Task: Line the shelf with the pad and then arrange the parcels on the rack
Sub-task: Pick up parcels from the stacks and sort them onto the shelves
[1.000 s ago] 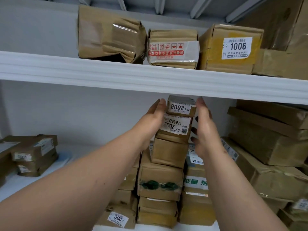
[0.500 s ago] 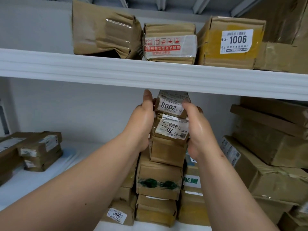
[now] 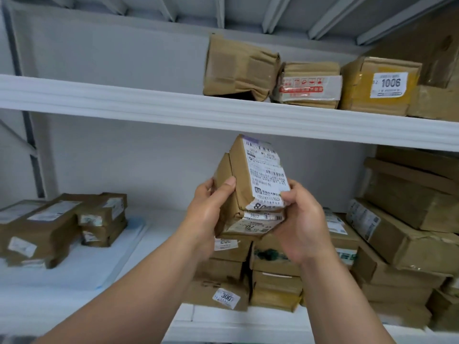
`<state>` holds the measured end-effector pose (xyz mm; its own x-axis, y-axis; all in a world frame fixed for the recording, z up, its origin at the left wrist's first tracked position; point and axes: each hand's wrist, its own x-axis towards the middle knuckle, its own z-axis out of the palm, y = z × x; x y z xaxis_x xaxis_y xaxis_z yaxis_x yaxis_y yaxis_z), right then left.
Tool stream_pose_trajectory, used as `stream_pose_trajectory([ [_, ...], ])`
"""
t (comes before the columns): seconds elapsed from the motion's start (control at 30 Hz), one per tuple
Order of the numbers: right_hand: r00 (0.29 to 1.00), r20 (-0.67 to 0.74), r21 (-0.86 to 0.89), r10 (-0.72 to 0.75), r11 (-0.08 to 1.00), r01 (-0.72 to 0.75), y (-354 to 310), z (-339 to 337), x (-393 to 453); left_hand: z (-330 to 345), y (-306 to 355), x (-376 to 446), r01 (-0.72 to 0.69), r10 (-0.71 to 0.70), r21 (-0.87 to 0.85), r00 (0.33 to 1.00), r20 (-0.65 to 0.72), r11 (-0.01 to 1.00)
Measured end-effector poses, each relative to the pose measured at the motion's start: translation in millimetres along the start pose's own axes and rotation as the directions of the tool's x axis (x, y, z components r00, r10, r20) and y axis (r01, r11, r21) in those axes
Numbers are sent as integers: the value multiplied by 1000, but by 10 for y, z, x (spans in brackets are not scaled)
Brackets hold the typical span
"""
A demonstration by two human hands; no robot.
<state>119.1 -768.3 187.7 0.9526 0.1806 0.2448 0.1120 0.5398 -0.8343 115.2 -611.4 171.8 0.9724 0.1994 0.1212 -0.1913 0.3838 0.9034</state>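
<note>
Both hands, left [image 3: 207, 214] and right [image 3: 304, 227], grip two small parcels [image 3: 250, 192], lifted just above the parcel stack [image 3: 273, 264].

Both hands, left [image 3: 206, 214] and right [image 3: 301, 225], grip two stacked parcels [image 3: 250, 192]; the top one tilts upward.

This place looks like a parcel storeroom or pickup station. Long white metal shelves [image 3: 223, 115] carry many brown cardboard parcels wrapped in tape [image 3: 407, 242], and the parcels have white printed labels with barcodes and big pickup numbers [image 3: 388, 85].
</note>
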Motion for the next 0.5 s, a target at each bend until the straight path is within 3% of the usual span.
stream_pose_trajectory([
  [0.23,991,103,90,82,992,-92,841,707,-304,-1103,183,-448,62,-69,89,995,73,994],
  [0.37,980,132,62,151,985,-160,1334,1171,-460,-1754,275,-637,74,-75,117,997,-1,990],
  [0.5,974,77,-99,215,973,-207,1773,1515,-582,-2298,287,-786,55,-41,102,990,-136,993],
])
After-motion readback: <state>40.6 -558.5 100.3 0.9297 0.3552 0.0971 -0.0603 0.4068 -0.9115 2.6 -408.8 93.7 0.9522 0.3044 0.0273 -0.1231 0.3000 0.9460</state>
